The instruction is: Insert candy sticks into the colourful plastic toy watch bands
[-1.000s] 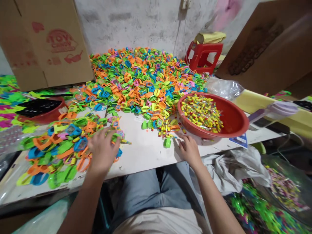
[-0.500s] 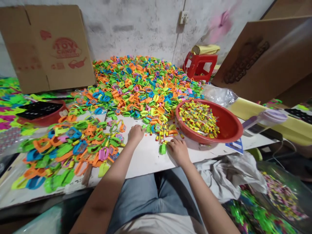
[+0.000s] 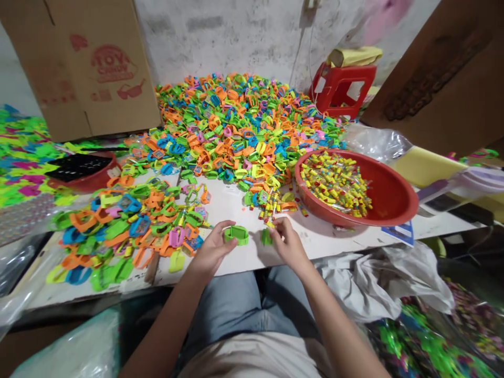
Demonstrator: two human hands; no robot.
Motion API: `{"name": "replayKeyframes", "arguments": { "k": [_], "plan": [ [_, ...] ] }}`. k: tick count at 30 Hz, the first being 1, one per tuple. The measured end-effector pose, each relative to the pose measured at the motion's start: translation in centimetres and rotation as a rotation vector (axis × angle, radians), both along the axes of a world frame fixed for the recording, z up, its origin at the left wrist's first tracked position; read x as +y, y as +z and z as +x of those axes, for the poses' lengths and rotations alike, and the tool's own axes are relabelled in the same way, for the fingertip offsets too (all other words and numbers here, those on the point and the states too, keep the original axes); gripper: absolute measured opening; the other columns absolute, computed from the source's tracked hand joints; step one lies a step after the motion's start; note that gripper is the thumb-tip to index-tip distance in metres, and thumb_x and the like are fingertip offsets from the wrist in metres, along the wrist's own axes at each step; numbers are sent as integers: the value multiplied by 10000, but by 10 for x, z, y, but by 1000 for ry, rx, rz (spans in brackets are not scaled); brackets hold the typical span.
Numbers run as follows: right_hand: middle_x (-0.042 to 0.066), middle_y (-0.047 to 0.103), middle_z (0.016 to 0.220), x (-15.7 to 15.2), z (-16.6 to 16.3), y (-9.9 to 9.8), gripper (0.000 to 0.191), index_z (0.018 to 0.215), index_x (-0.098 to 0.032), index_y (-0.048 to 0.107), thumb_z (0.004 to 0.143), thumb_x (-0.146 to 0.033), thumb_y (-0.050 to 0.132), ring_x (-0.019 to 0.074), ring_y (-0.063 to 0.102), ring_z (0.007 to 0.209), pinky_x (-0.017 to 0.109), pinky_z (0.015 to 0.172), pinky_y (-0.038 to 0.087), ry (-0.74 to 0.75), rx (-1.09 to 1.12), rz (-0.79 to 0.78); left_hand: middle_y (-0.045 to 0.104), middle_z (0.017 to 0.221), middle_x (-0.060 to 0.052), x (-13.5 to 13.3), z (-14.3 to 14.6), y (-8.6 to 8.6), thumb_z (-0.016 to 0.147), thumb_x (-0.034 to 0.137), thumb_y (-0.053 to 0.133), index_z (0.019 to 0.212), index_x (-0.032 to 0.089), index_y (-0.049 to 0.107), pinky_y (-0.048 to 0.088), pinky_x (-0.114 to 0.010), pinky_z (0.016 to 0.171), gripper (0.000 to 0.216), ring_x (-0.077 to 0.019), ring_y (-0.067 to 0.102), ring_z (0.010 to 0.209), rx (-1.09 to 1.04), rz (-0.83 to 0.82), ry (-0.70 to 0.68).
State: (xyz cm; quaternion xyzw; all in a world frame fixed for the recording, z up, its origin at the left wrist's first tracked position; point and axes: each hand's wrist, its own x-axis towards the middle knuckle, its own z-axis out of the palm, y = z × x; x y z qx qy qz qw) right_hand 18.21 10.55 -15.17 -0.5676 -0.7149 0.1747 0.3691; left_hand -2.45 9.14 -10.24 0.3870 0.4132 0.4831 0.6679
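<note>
Left hand (image 3: 210, 252) pinches green frame (image 3: 236, 234), right hand (image 3: 289, 247) pinches small green piece (image 3: 266, 237); modest pile (image 3: 129, 226) lies leftward, large heap (image 3: 244, 121) beyond.

Both my forearms reach forward, angling inward. My left hand (image 3: 212, 248) curls thumb and fingers in a pinching grip. My right hand (image 3: 289, 244) sits near it, knuckles up, fingertips pinched together.

White table (image 3: 228, 205) carries heaped coloured frames (image 3: 236, 121), a red basin (image 3: 394, 197), a cardboard box (image 3: 90, 68)
</note>
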Motion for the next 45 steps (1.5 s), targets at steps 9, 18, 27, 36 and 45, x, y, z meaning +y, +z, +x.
{"name": "replayKeyframes", "arguments": {
  "k": [9, 18, 27, 36, 45],
  "plan": [
    [41, 670, 893, -66, -30, 52, 101, 990, -214, 559, 919, -235, 490, 168, 621, 822, 289, 716, 478, 126, 292, 192, 704, 969, -39, -30, 8, 15, 531, 186, 837, 963, 219, 463, 532, -277, 771, 572, -168, 673, 847, 128, 161, 103],
    [57, 661, 914, -65, -30, 53, 85, 956, -220, 531, 897, -166, 504, 179, 626, 867, 312, 748, 502, 141, 337, 326, 719, 999, -54, -39, 11, 32, 565, 248, 788, 949, 197, 658, 565, -297, 830, 409, -217, 679, 936, 471, 239, 127],
    [83, 627, 834, -66, -21, 61, 114, 920, -195, 477, 912, -308, 479, 219, 577, 762, 320, 656, 432, 246, -257, 234, 737, 889, -40, -38, 3, 24, 553, 327, 796, 994, 175, 705, 558, -287, 752, 475, -208, 676, 810, 555, 120, 62],
    [-6, 592, 591, -69, -24, 46, 84, 804, -208, 489, 875, -247, 466, 150, 491, 509, 283, 539, 258, 263, -405, 266, 679, 746, -27, -34, -1, 6, 620, 375, 772, 995, 145, 697, 455, -219, 579, 447, -129, 578, 648, 492, 17, -139],
    [139, 658, 1045, -36, -29, 26, 371, 1139, -168, 496, 900, -451, 518, 277, 611, 951, 376, 767, 463, 71, -281, 249, 708, 1003, -56, -2, -26, 25, 703, 452, 704, 1051, 215, 675, 499, -307, 779, 422, -241, 645, 922, 1023, 355, 76]
  ]
}}
